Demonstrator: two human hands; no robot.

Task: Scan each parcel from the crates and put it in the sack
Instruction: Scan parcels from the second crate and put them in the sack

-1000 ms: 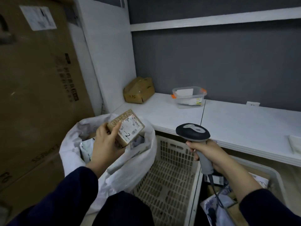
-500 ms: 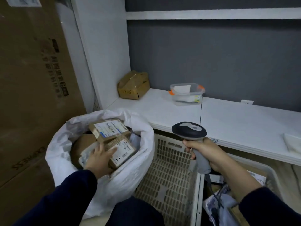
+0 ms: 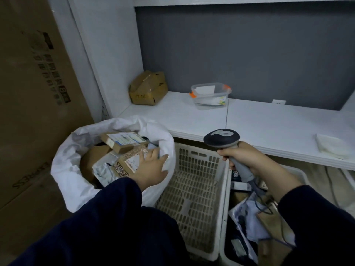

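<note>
Biggest thing here is the tall brown carton (image 3: pixel 38 96) filling the whole left side, printed text running down its face. Next is the white counter (image 3: pixel 269 127) along the grey wall, overhanging the far ends of both crates.

The white sack (image 3: pixel 63 169) stands open just beside the carton, rim rolled down, stuffed with brown boxes and a crumpled silvery mailer. Touching its right side is the perforated crate (image 3: pixel 192 192), nothing visible in it but bare mesh. The second crate (image 3: pixel 296 170), further right, holds a jumble of poly bags and flat parcels – the right forearm and dark sleeve cover a good chunk of it. The left sleeve also hides the near edge of the sack.

On the counter: a battered cardboard box (image 3: pixel 148 89) in the corner, a clear tub (image 3: pixel 211 95) with orange clips near it, and a folded white cloth (image 3: pixel 332 146) well off to the right.

The patterned parcel (image 3: pixel 126 164) with a handwritten label lies in the sack on top of the pile, just under a box with a printed label (image 3: pixel 123 141). The left hand (image 3: pixel 151 167) lies flat on it, fingers spread and relaxed, covering part of the label – thumb side right up against the sack's rim.

The right hand (image 3: pixel 244 158) is wrapped round the handle of the scanner (image 3: pixel 222 139), held upright over the gap between the crates, cable trailing down into the second one.
</note>
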